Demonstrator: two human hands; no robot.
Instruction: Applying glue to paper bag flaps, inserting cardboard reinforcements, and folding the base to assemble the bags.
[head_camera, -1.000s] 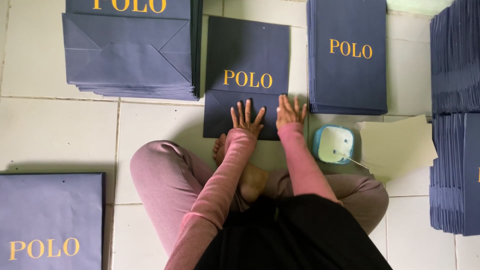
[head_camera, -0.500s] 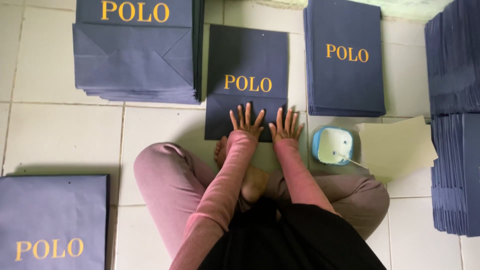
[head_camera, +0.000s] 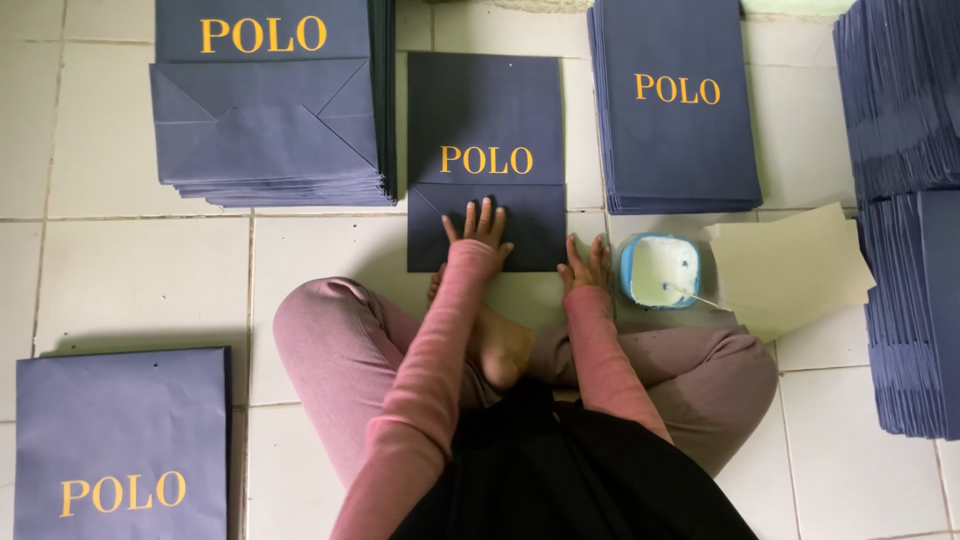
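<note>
Head view showed the left hand (head_camera: 479, 228) flat, fingers spread, pressing one navy paper bag (head_camera: 486, 160); the right hand (head_camera: 586, 267) rested open at its corner. One glue tub (head_camera: 658, 270) sat just beside it.

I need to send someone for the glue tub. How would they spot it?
Start at the person sitting cross-legged on the white tiled floor. Beside their right hand sits a small tub. It alone is round-cornered, pale blue and white inside; everything around is flat paper.

We see a flat navy-blue paper bag with gold lettering (head_camera: 486, 130) lying face-up on the white tiled floor (head_camera: 150, 290). Its bottom flap is folded up and creased, nearest the sitter.
</note>
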